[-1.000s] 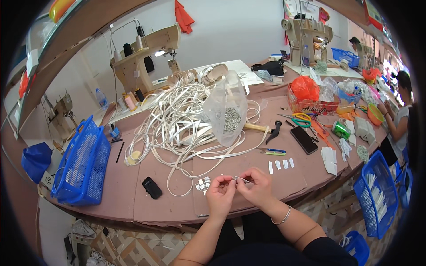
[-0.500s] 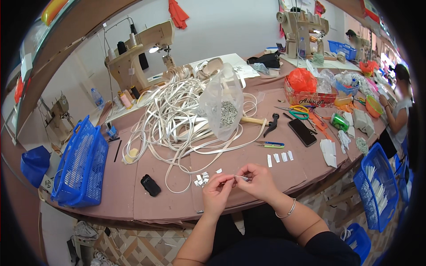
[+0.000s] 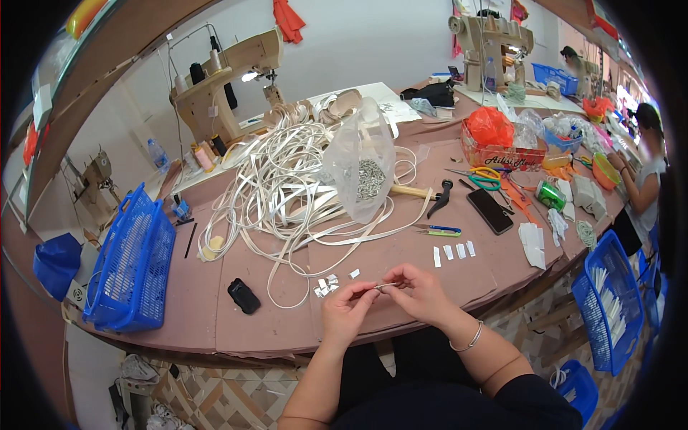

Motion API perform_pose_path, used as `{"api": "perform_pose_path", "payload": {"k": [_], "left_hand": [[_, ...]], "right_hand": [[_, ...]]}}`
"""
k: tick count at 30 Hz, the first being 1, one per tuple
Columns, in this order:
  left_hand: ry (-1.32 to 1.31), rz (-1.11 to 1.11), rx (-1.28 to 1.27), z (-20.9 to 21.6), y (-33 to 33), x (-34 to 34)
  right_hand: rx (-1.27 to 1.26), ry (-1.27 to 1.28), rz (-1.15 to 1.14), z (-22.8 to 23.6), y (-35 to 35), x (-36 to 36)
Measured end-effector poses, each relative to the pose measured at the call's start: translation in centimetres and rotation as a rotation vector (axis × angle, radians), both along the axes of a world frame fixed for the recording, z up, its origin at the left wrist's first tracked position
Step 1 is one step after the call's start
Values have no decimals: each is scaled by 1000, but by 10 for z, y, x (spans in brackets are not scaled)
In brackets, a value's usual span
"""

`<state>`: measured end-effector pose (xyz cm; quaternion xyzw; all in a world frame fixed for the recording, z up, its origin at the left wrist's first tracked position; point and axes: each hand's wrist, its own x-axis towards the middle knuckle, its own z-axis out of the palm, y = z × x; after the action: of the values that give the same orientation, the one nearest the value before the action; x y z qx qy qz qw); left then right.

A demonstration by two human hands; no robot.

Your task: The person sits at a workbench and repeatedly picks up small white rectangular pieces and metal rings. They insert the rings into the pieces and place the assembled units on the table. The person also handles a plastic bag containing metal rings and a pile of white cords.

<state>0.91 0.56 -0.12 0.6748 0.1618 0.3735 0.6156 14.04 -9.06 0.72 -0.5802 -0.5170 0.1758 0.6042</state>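
Note:
Over the table's front edge, my left hand and my right hand meet with pinched fingertips. Between them is a small thin whitish strip, mostly covered by the fingers. Just beyond my left hand lies a loose heap of small white pieces, with a single white piece apart from it. Farther right, several short white strips lie in a row. Thread snips with a blue and green handle rest beyond that row.
White tapes lie tangled mid-table, beside a clear bag of small metal parts. A hammer, phone and scissors lie right. Blue baskets stand left and right; a co-worker works at far right.
Both hands stay together and have shifted only slightly. The strip between the fingertips now lies flatter and shows a little more of its length.

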Motion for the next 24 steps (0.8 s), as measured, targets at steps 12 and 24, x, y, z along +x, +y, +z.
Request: {"api": "perform_pose_path", "payload": {"k": [12,24], "left_hand": [[52,30,134,3,-3,0],[-70,81,-81,-6,-4,6]], "right_hand": [[-18,105,-13,1,0,-4],[-65,577,200,-5,3,-1]]}}
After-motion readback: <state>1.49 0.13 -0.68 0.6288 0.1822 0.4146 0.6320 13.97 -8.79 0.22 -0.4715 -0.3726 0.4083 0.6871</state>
